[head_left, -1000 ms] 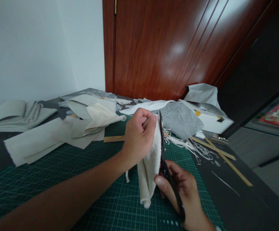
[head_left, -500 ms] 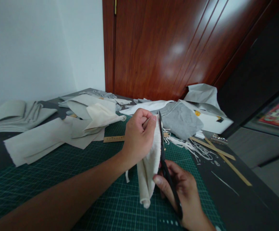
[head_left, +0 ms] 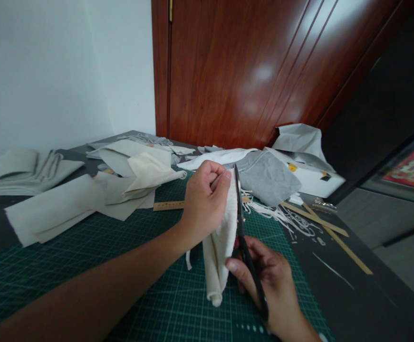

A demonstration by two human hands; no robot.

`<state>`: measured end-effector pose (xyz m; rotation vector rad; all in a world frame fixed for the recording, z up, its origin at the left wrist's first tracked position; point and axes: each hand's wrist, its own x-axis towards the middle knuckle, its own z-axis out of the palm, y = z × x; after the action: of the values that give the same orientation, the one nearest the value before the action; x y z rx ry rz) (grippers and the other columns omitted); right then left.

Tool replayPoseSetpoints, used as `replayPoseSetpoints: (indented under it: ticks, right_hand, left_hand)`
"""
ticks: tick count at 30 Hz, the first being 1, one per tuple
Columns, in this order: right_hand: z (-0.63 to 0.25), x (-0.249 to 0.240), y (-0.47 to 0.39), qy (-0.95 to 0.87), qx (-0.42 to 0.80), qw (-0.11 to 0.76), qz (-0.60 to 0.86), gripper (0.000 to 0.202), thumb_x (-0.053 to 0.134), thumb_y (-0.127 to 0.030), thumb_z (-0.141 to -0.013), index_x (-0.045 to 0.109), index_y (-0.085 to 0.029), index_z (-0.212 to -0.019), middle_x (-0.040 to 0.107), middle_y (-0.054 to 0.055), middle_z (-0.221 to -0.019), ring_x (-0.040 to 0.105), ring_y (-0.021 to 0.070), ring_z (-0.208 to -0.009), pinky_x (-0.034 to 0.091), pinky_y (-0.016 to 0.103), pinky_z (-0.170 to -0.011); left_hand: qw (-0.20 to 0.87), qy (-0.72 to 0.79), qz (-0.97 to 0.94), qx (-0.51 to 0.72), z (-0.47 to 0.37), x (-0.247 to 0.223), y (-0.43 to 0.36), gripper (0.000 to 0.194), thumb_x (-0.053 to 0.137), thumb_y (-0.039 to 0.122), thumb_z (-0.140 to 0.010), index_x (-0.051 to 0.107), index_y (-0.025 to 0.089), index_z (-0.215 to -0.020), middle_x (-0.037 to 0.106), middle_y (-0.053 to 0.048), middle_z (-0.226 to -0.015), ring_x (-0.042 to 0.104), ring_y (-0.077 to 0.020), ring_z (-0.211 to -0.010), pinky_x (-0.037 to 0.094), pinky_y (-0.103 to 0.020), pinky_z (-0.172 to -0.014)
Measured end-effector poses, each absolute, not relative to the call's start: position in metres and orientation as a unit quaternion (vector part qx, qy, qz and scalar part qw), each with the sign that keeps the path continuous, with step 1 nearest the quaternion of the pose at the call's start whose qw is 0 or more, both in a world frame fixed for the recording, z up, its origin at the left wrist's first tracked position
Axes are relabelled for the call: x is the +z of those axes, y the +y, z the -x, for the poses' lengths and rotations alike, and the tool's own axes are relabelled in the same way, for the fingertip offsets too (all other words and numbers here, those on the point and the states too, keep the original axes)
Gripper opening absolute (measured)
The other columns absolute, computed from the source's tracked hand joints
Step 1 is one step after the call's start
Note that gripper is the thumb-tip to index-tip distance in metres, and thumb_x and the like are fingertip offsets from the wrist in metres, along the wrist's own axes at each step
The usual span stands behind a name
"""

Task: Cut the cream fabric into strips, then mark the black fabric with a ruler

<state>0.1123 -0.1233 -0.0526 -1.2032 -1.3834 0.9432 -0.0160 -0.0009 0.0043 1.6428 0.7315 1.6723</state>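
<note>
Pinched between thumb and fingers of my left hand is the top of a folded cream cloth, which hangs down over the green cutting mat. My right hand is closed around black-handled scissors. Their blades point up along the cloth's right edge, with the tip beside my left fingertips. My right thumb lies near the lower edge of the cloth. Part of the scissor handle is hidden by my fingers.
Cream cloth pieces and a folded stack lie at the left. A wooden ruler is behind my left hand. Grey cloth, white cord scraps, crossed wooden strips and a white box sit at the right.
My right hand and the scissors have shifted very slightly left. The cloth and my left hand are almost unchanged.
</note>
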Motion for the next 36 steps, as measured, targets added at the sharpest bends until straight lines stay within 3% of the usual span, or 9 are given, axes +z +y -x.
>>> replayPoseSetpoints:
  ticks: [8, 17, 26, 32, 34, 36]
  right_hand:
    - [-0.112, -0.054, -0.119, -0.535, 0.420, 0.529, 0.508, 0.030, 0.088, -0.036, -0.073, 0.073, -0.021, -0.094, 0.057, -0.006, -0.057, 0.044, 0.0090, -0.044, 0.034, 0.021, -0.043]
    - [-0.151, -0.010, -0.102, -0.516, 0.288, 0.610, 0.529, 0.038, 0.089, -0.041, -0.072, 0.068, -0.019, -0.095, 0.069, -0.001, -0.064, 0.056, 0.0112, -0.045, 0.045, 0.022, -0.044]
    - [-0.166, 0.006, -0.091, -0.565, 0.360, 0.532, 0.517, 0.036, 0.092, -0.028, -0.068, 0.071, -0.016, -0.095, 0.069, -0.002, -0.061, 0.057, 0.0109, -0.048, 0.044, 0.019, -0.042]
    - [-0.162, -0.015, -0.086, -0.499, 0.415, 0.570, 0.503, 0.032, 0.089, -0.026, -0.069, 0.070, -0.016, -0.092, 0.067, -0.003, -0.055, 0.054, 0.0101, -0.045, 0.042, 0.019, -0.042]
    - [-0.162, -0.019, -0.083, -0.462, 0.408, 0.607, 0.502, 0.031, 0.088, -0.027, -0.068, 0.070, -0.016, -0.091, 0.067, -0.003, -0.057, 0.055, 0.0103, -0.045, 0.043, 0.020, -0.043]
    - [-0.162, -0.020, -0.081, -0.417, 0.397, 0.642, 0.507, 0.033, 0.089, -0.028, -0.067, 0.070, -0.016, -0.091, 0.067, -0.003, -0.056, 0.055, 0.0104, -0.044, 0.043, 0.020, -0.043]
  left_hand:
    - [0.336, 0.279, -0.630, 0.642, 0.016, 0.005, -0.001, 0.016, 0.059, 0.032, -0.096, 0.053, 0.022, -0.085, 0.050, 0.006, -0.058, 0.042, -0.0118, -0.052, 0.029, -0.027, -0.052]
    - [0.388, 0.204, -0.735, 0.517, 0.014, 0.007, -0.006, 0.021, 0.059, 0.028, -0.095, 0.062, 0.017, -0.078, 0.059, 0.001, -0.070, 0.053, -0.0123, -0.065, 0.039, -0.025, -0.060]
    - [0.377, 0.167, -0.840, 0.352, 0.008, -0.002, -0.012, 0.025, 0.054, 0.027, -0.097, 0.067, 0.017, -0.078, 0.065, 0.001, -0.071, 0.056, -0.0130, -0.066, 0.039, -0.026, -0.061]
    - [0.209, 0.213, -0.810, 0.504, 0.009, 0.010, -0.030, 0.012, 0.058, 0.019, -0.090, 0.062, 0.017, -0.080, 0.065, -0.002, -0.080, 0.059, -0.0157, -0.077, 0.043, -0.029, -0.072]
    - [0.271, 0.197, -0.843, 0.421, 0.010, 0.018, -0.049, 0.026, 0.058, 0.026, -0.093, 0.058, 0.020, -0.068, 0.057, 0.002, -0.060, 0.050, -0.0117, -0.055, 0.036, -0.027, -0.055]
    - [0.358, 0.181, -0.888, 0.226, 0.009, 0.019, -0.068, 0.039, 0.057, 0.037, -0.095, 0.055, 0.021, -0.059, 0.050, 0.003, -0.049, 0.045, -0.0108, -0.044, 0.029, -0.027, -0.046]
